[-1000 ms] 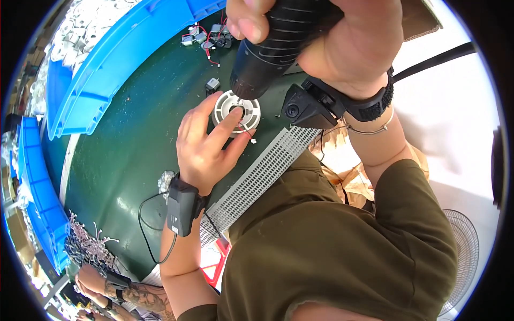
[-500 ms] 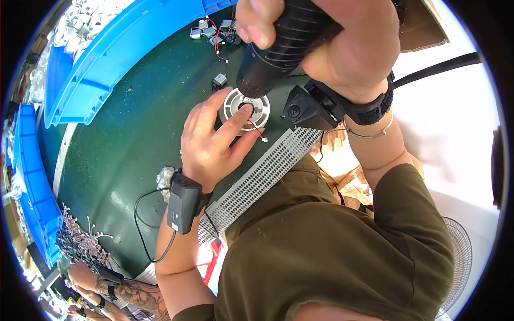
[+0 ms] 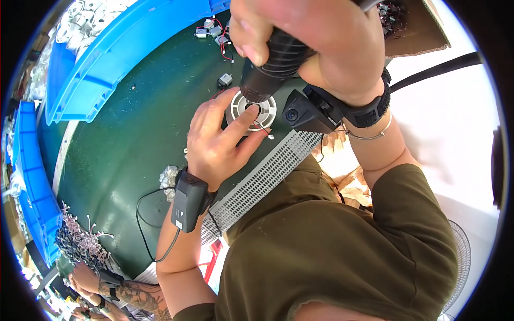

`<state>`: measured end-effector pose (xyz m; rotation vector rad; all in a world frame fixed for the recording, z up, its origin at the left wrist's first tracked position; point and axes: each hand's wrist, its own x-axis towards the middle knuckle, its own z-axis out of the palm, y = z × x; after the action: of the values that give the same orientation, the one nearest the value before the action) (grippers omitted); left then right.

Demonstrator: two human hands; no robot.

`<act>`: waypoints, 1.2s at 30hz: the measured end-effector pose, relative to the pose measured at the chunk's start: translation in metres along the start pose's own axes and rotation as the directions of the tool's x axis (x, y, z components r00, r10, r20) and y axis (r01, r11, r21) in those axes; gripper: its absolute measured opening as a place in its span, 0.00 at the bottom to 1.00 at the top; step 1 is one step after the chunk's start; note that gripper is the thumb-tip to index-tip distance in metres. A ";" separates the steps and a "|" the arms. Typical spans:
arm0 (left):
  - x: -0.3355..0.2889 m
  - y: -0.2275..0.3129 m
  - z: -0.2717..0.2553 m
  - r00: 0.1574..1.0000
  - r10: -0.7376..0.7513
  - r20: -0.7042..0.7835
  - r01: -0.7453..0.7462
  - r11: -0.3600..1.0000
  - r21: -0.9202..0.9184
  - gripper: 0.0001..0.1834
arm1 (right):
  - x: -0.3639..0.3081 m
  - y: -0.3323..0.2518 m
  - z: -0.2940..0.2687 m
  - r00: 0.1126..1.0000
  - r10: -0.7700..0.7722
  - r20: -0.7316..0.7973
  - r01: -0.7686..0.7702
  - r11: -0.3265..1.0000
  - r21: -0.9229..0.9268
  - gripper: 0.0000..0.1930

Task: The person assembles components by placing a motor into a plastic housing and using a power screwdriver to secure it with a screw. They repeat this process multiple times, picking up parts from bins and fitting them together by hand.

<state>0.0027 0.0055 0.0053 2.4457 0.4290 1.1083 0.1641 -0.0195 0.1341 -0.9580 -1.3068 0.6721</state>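
Observation:
My left hand (image 3: 214, 136) is closed around a round, pale plastic housing (image 3: 271, 111) on the green surface, its index finger pressing on the middle. A thin lead with a small white plug (image 3: 270, 137) sticks out by the thumb. In my right hand (image 3: 342, 53) is a black power screwdriver (image 3: 261, 80), gripped from above and tilted. Its nose stands over the far side of the housing and hides the bit, so I cannot tell whether the tip touches. A small metal motor (image 3: 225, 81) lies just beyond the housing.
Several wired motors (image 3: 215, 32) lie farther back beside a blue bin (image 3: 112, 67). A pale perforated strip (image 3: 262, 179) edges the near side of the green surface (image 3: 134, 155). At right stands a cardboard box (image 3: 420, 37). Another person's hand (image 3: 84, 279) is by bundled cables (image 3: 80, 241).
The housing and my left hand have shifted slightly right. My right hand has moved left, with the screwdriver more upright over the housing. More of the cardboard box shows.

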 end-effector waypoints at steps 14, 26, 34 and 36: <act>-0.033 -0.072 -0.126 0.861 -0.326 -0.390 0.438 0.866 0.242 0.11 | 0.033 -0.009 -0.021 0.999 -0.033 -0.020 0.027 0.973 -0.228 0.18; -0.029 -0.121 -0.227 0.874 -0.101 -0.476 0.449 0.546 0.708 0.19 | 0.008 0.086 0.002 0.599 0.486 0.637 0.327 0.577 -0.748 0.11; 0.147 -0.198 -0.221 0.973 -0.231 -0.031 0.196 0.738 0.645 0.19 | 0.033 0.112 0.017 0.447 0.630 0.634 0.413 0.484 -0.772 0.09; 0.171 -0.239 -0.221 0.913 -0.355 0.201 0.108 0.685 0.721 0.23 | 0.035 0.103 0.023 0.474 0.610 0.636 0.447 0.456 -0.770 0.06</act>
<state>-0.0827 0.3415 0.1280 3.0111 1.2035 0.4273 0.1580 0.0636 0.0610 -1.6758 -2.8188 0.5230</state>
